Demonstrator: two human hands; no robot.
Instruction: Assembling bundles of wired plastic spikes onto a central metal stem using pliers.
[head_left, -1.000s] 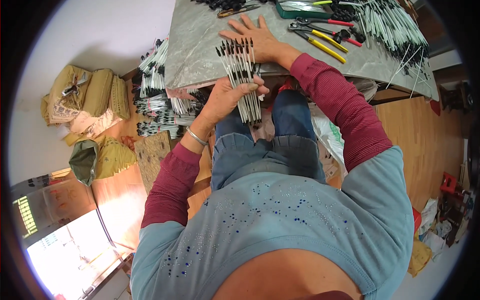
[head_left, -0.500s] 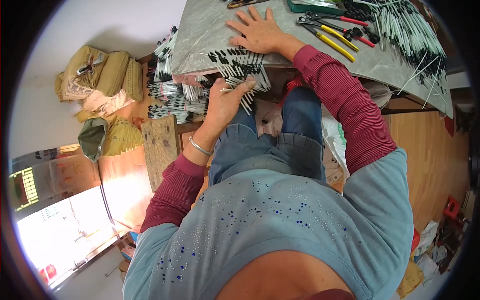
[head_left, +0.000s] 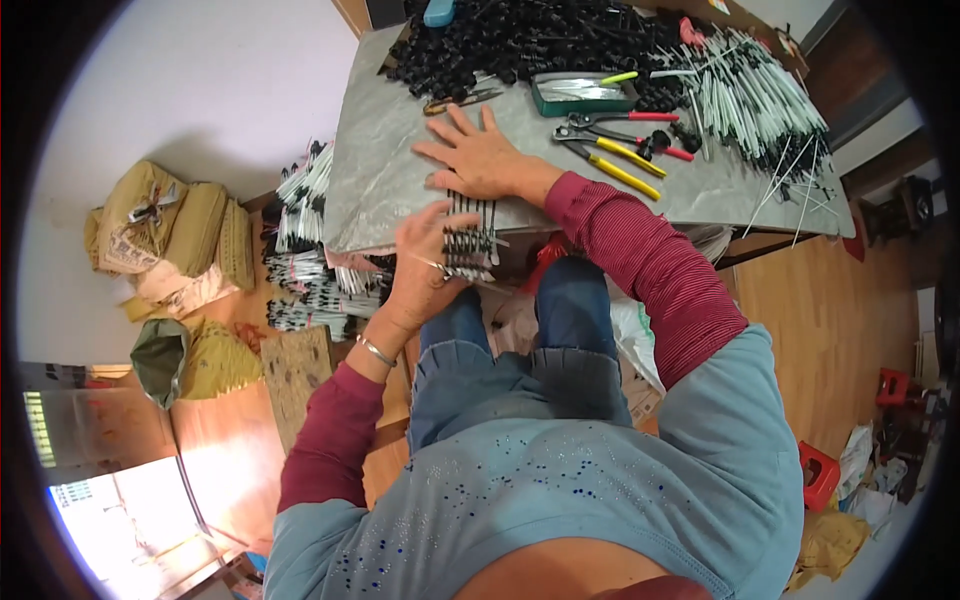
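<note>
My left hand [head_left: 420,265] grips a bundle of thin black-and-white cable pieces [head_left: 468,242] at the front edge of the grey table [head_left: 380,180]. My right hand [head_left: 480,155] lies flat with fingers spread on the tabletop, pressing on the far ends of the same bundle. Both forearms wear dark red sleeves. My knees in blue jeans sit just below the table edge.
On the table lie yellow-handled pliers [head_left: 610,160], red-handled cutters [head_left: 640,130], a green tray [head_left: 585,95], a heap of black parts [head_left: 520,40] and a pile of white-and-black cables [head_left: 760,100]. More cable bundles [head_left: 310,260] and tan sacks [head_left: 170,235] are on the floor at left.
The view has tilted so the table sits lower. My left hand has gathered the spread cable pieces into a tighter bundle at the table edge; my right hand stays flat on them.
</note>
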